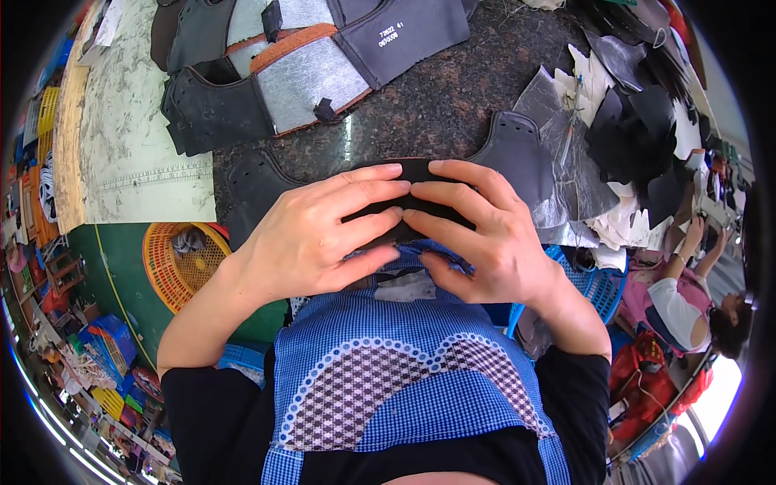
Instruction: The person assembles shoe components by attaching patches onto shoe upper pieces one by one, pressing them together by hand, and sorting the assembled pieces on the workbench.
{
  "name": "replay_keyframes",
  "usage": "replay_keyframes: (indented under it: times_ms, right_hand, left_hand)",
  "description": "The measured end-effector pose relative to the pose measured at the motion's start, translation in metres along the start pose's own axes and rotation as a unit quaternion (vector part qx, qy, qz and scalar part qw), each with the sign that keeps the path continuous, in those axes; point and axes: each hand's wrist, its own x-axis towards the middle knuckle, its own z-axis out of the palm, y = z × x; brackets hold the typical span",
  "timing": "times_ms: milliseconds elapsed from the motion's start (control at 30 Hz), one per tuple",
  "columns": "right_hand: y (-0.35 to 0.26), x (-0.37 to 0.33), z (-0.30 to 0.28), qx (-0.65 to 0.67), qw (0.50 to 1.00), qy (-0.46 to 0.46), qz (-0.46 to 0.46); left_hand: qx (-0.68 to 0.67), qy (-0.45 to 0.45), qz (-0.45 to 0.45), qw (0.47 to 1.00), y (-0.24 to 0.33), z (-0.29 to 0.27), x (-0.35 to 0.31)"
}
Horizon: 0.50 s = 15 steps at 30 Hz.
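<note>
A black leather shoe upper (513,162) lies at the near edge of the dark speckled stone tabletop (436,101), its two eyelet tabs spreading left and right. Over its middle, my left hand (319,230) and my right hand (485,230) meet almost fingertip to fingertip. Both sets of fingers press along the leather, with the thumbs lower down on the near side, gripping it between them. The part beneath my palms is hidden. Beyond my left hand rest more black uppers (299,77) with grey-white lining patches and brown edging.
Black and white leather scraps (634,133) pile up at the right of the tabletop. A stained white board (145,153) with ruler marks covers the left. Below stand an orange basket (162,271) and a blue basket (602,287). Another person (683,311) works at far right.
</note>
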Motion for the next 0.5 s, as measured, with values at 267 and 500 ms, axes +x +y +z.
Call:
replay_keyframes:
  times_ms: [267,500]
  right_hand:
    - [-0.018,0.010,0.012,-0.085,0.996,0.009,-0.002]
    - [-0.024,0.022,0.029,-0.194,0.972,0.032,-0.128]
  left_hand:
    - [0.213,0.100,0.059,0.970,0.004,0.010,-0.024]
    - [0.253,0.103,0.121,0.954,-0.005,-0.002,-0.040]
